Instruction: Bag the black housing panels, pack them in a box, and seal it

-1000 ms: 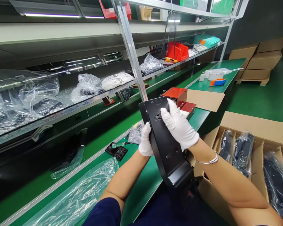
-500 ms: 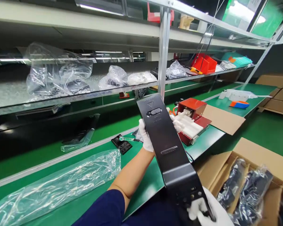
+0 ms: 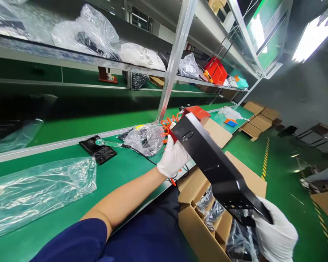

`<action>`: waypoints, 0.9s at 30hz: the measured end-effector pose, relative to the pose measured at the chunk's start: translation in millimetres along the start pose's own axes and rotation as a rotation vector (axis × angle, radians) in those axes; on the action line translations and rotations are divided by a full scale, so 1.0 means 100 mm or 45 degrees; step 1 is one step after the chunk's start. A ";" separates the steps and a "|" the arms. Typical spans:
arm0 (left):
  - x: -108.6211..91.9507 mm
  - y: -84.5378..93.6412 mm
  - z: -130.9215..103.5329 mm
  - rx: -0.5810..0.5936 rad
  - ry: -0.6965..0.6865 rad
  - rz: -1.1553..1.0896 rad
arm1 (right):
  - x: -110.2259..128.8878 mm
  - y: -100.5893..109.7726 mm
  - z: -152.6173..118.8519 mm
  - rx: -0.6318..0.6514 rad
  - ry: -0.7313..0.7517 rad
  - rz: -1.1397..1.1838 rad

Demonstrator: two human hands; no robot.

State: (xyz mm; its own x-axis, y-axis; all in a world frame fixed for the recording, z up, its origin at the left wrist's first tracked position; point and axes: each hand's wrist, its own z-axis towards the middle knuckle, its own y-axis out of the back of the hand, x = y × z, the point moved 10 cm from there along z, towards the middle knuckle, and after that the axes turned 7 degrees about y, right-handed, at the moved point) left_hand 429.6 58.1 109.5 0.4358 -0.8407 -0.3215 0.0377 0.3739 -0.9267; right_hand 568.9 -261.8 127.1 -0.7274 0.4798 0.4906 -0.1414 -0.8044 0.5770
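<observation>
A long black bent panel (image 3: 207, 160) with a small oval slot near its upper end is held slantwise over the cardboard box. Gloved in white, my right hand (image 3: 277, 229) grips its lower end, where several small holes show. My left hand (image 3: 173, 156), also in a white glove, supports the panel's upper part from the side. Its thumb points up, clear of the surface, while the fingers pass behind the panel and are partly hidden. Below the panel, the open cardboard box (image 3: 199, 233) holds dark parts wrapped in clear plastic (image 3: 242, 236).
On the green bench (image 3: 131, 174) lie a clear plastic bag (image 3: 43, 193), a black tray (image 3: 98, 149), a cabled clear-handled tool (image 3: 109, 143) and a bagged part (image 3: 147, 140). A red fixture (image 3: 198, 112) stands behind the panel. A metal post (image 3: 177, 54) supports the shelf.
The view has swung right. The panel has turned, showing its edge more, and is now over the cardboard box. Both hands have moved with it, my left thumb now standing off its surface.
</observation>
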 end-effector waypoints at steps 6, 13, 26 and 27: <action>-0.07 -0.02 0.02 0.014 0.029 -0.066 | -0.06 0.03 0.01 -0.051 -0.083 0.079; -0.16 0.01 0.00 -0.110 -0.021 -0.163 | -0.05 -0.09 -0.05 0.023 -0.009 0.042; -0.21 0.09 -0.02 -0.204 -0.032 -0.156 | -0.20 0.03 -0.22 -0.187 -0.088 0.051; -0.23 0.09 -0.02 -0.224 -0.063 -0.168 | -0.18 -0.01 -0.23 -0.140 -0.037 0.043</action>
State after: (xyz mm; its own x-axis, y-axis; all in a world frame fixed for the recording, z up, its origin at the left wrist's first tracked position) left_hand 417.9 80.1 108.3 0.4813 -0.8559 -0.1894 -0.0583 0.1843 -0.9811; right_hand 566.6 -277.2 102.6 -0.7137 0.4601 0.5281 -0.1911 -0.8533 0.4852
